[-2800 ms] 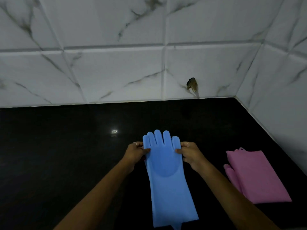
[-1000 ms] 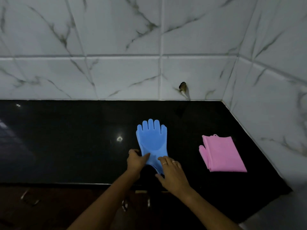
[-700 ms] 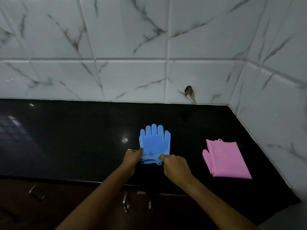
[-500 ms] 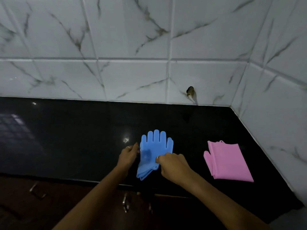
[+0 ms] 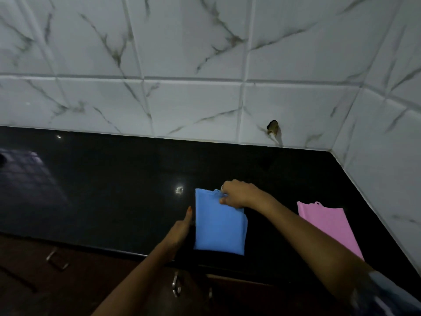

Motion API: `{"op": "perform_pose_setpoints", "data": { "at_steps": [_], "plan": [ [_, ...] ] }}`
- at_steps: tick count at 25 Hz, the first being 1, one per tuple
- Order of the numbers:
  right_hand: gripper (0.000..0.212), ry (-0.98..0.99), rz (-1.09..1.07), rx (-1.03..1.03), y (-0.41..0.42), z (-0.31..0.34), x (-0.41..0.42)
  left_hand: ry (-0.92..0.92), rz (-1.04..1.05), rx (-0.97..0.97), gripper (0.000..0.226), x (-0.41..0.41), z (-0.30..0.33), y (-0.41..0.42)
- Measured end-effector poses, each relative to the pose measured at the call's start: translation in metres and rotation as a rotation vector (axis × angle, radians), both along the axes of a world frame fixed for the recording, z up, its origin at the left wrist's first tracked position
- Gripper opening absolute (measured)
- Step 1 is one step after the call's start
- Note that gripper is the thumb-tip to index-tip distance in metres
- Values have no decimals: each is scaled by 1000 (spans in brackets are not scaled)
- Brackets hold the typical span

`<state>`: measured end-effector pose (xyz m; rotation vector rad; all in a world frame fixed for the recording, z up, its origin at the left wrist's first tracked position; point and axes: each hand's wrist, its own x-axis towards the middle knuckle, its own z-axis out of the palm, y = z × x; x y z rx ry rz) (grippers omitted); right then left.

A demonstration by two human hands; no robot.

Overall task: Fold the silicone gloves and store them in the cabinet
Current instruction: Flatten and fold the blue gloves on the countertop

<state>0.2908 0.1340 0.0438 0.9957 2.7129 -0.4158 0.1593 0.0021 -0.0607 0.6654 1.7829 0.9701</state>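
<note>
A blue silicone glove (image 5: 218, 226) lies folded in half into a rectangle on the black countertop (image 5: 102, 185), near its front edge. My right hand (image 5: 239, 193) pinches the folded glove's far right corner, fingers closed on the cuff edge. Alongside the glove's left edge rests my left hand (image 5: 181, 226), fingers extended and holding nothing. A pink silicone glove (image 5: 328, 226), also folded, lies on the counter to the right, partly behind my right forearm.
White marble-look tiles (image 5: 182, 65) form the back wall and the right wall, meeting in a corner. A small hole (image 5: 273, 127) marks the back wall. Below the counter are dark cabinet doors with metal handles (image 5: 175, 286), and another handle (image 5: 57, 258) further left.
The blue glove lay flat with fingers showing; its cuff end was lifted from the near side and folded over the fingers. My right hand moved to the far corner, my left to the side.
</note>
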Motion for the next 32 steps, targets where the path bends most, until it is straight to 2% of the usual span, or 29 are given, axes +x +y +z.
{"op": "perform_pose_setpoints", "data": {
  "at_steps": [1,4,7,9,13,17,21,23,26,28,30,32],
  "plan": [
    [27,1,-27,29,9,-10,-4,33,-29,2,37,-3,-1,1],
    [33,-38,-61,85,28,-45,-14,-20,-78,-60,36,-3,5,2],
    [34,-36,-67,102,42,-76,-15,114,-135,-58,45,1,-5,5],
    [32,38,-52,110,49,-88,-12,230,-142,-55,44,1,-7,8],
    [38,166,-16,175,51,-109,-8,301,-141,-101,25,0,-8,13],
    [43,335,-127,244,40,-124,0,356,-102,-142,24,7,-7,13],
    [41,676,-510,82,19,-125,23,371,-50,-167,20,11,-8,12],
    [44,753,-682,-67,8,-122,40,394,9,-145,19,14,-11,12],
    [48,663,-893,-367,-8,-110,57,400,151,-88,22,19,-15,16],
    [56,548,-932,-550,-19,-105,57,324,192,-113,37,21,-13,21],
    [60,577,-971,-704,-25,-103,51,228,215,-164,52,21,-10,27],
    [53,676,-1041,-826,-25,-101,47,26,290,-195,61,20,-3,34]
  ]
}}
